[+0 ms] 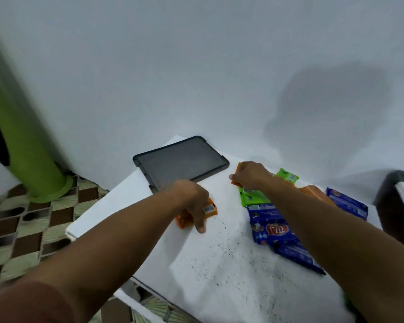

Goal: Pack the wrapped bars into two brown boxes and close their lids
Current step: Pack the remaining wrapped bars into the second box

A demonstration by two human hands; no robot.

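No brown box shows on the surface (219, 287). The right forearm crosses the blue bars (271, 229) and green bars (252, 197) near the right edge and may sweep them off. The left hand (191, 194) curls round the near orange bar (210, 209); the right hand (250, 173) pinches the far orange bar (238, 167) by the far edge.
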